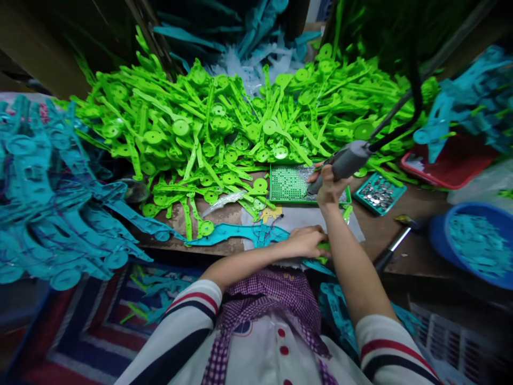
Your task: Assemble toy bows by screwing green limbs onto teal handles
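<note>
My right hand (332,187) is wrapped round a grey electric screwdriver (353,158), its lower end slanting down to the left over a green perforated tray (271,184) that holds small screws. My left hand (306,241) is closed on the right end of a long blue plastic piece shaped like a toy bow (236,232), which lies along the front edge of the bench. A bit of a green plastic arm (324,249) shows at my left fingertips. My fingers hide most of that joint.
A heap of green plastic arms (180,127) covers the back of the bench. Blue pieces (52,187) are piled at left. To the right stand a small teal tray (379,211) of metal discs, a hammer (395,246), a red bin (460,182) and a blue tub (438,235).
</note>
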Motion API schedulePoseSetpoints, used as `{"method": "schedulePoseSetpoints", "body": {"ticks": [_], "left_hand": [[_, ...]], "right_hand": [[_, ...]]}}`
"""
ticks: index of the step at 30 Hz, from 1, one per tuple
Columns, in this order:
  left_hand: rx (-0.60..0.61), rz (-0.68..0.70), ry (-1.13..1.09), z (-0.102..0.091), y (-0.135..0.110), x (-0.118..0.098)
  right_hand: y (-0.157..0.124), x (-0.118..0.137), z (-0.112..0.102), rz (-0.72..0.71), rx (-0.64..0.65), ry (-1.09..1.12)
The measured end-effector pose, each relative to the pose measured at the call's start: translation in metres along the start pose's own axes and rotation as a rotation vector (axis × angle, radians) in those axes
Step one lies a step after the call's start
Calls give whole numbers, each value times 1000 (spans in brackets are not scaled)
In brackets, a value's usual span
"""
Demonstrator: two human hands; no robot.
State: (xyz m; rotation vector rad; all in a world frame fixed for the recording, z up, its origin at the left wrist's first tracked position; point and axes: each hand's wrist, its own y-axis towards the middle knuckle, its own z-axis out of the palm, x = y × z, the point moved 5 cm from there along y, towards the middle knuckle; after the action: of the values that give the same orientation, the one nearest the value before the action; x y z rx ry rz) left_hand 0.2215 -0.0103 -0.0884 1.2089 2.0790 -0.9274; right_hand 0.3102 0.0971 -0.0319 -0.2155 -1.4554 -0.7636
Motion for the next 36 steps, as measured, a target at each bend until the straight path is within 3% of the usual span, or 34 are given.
{"method": "schedulePoseSetpoints", "body": {"ticks": [7,11,15,19,21,24,29,36], "left_hand": [[20,-17,14,-3,-1,-2],[24,-24,1,-5,-3,-3],[-4,-55,-37,-4,-3,3],[0,-70,-23,-2,0,6],[5,-71,-21,-3,1,5],[-11,-82,-27,-5,0,3],[-26,-76,-3,-7,-1,0],[-12,-86,30,-7,-1,-2]], "right_hand": [[2,0,2,-25,-25,27],[9,26,-3,-90,-77,114],[-2,67,-41,-128,-156,85],[-38,93,-93,-152,-142,8],[-55,94,-112,-173,-177,-19],[-67,85,-124,-168,-196,-19],[-70,72,-122,-146,-181,61],[-72,65,-123,-92,-236,9]]}}
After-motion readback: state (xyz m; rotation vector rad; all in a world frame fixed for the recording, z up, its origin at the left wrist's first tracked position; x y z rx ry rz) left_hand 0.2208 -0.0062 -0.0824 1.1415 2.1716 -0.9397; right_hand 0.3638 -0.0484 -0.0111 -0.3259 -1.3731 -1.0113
